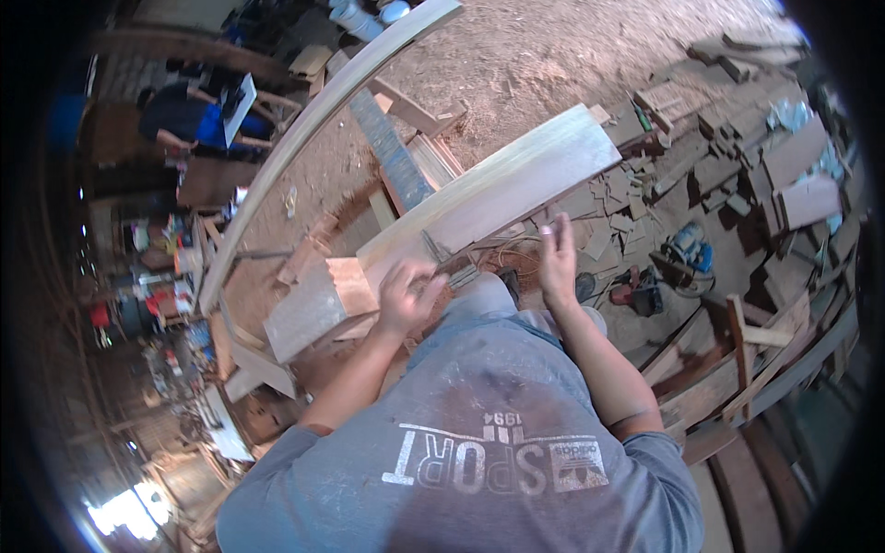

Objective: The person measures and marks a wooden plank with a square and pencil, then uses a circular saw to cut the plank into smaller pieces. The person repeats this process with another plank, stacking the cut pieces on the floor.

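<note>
A pale wooden board (516, 180) lies slantwise in front of me on a support. Over its near edge is my left hand (406, 297), slightly blurred, fingers apart and holding nothing I can see. Beside that hand, a square orange-brown piece (351, 286) with a wavy edge rests on the wood; I cannot tell whether it is paper or thin wood. A dark thin metal piece (435, 246) sits at the board's near edge, between my hands. My right hand (557, 262) hangs just off the board's right part, its fingers stretched out and empty.
A long wooden beam (304, 134) crosses beyond the board on the left. Wood offcuts (719, 170) litter the ground at right, with a blue power tool (690, 247) and a red one (636, 289). Sawdust (572, 46) covers the far ground. Another person (180, 115) is at far left.
</note>
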The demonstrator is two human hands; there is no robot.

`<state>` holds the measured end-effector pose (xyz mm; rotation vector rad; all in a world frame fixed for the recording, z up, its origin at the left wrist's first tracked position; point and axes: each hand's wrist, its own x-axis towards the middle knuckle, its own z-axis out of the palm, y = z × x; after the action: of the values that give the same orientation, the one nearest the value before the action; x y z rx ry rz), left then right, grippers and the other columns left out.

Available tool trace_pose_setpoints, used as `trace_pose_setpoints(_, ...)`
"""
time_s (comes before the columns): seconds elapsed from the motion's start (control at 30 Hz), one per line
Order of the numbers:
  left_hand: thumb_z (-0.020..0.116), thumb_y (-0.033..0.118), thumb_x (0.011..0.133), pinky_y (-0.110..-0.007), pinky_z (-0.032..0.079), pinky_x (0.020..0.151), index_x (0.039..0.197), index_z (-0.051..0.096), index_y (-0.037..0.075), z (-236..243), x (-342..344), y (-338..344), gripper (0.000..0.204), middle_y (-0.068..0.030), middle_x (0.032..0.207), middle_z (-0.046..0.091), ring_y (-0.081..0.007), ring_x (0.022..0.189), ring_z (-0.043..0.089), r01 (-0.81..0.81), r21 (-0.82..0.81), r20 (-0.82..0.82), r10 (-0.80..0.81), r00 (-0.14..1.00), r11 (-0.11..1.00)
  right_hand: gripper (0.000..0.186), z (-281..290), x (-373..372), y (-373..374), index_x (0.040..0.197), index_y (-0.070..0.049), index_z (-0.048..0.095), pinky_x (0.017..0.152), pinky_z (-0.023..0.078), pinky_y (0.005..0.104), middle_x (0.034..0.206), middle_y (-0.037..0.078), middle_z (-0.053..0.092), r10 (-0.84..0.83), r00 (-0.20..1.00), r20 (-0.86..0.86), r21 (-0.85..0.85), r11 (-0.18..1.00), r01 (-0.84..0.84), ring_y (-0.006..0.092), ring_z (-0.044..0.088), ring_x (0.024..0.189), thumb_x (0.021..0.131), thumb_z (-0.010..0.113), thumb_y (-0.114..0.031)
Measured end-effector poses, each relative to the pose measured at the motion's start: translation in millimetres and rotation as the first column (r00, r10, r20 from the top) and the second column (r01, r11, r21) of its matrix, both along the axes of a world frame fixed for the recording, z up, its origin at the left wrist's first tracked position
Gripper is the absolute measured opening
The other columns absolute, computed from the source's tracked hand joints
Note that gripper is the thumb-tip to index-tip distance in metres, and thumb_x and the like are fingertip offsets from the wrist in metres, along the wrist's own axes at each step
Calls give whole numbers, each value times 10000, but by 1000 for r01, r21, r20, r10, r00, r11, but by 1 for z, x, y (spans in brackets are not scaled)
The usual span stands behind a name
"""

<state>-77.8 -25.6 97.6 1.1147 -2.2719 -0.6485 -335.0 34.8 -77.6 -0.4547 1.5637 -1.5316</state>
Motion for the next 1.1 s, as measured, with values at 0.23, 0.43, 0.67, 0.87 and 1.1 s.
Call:
trace_pose_setpoints(0.23,925,561,813,-487,513,1103,1506,564,5,-42,-117,-148,959,-249,1418,651,-398,1331,628,89,14,412,-86,907,996,960,53,49,-20,1711,99,13,1320,289,400,1744,373,254,155,984,84,-39,988,-152,390,311,1638,1104,636,-305)
trace_pose_setpoints(0.43,972,640,726,-421,609,962,1274,755,-45,-46,-131,-168,904,-205,1151,818,-312,1077,793,59,462,334,-235,913,885,1038,64,69,-29,1712,86,-51,1333,254,401,1753,364,236,48,999,14,10,999,-48,404,271,1649,1084,646,-358)
trace_pose_setpoints(0.67,989,574,742,-413,604,971,1270,746,-55,-63,-118,-189,856,-214,1187,806,-283,1104,779,95,576,302,-320,898,812,1038,67,90,-37,1720,65,-58,1317,287,393,1740,362,283,-102,980,168,-78,990,116,407,345,1621,1069,648,-330)
trace_pose_setpoints(0.87,941,567,807,-407,600,965,1268,762,-55,-48,-123,-191,795,-196,1190,804,-253,1107,768,49,630,404,-381,832,775,719,42,109,-32,1594,76,491,1225,443,440,1556,298,552,-339,929,149,35,941,338,365,536,1487,1041,701,-334)
trace_pose_setpoints(1.1,883,644,861,-394,599,866,1236,781,-52,-51,-105,-193,797,-165,1100,807,-209,993,750,86,631,388,-409,826,771,881,69,125,-29,1536,107,550,1114,524,446,1341,302,649,-320,947,-11,134,938,318,396,669,1282,911,861,-429)
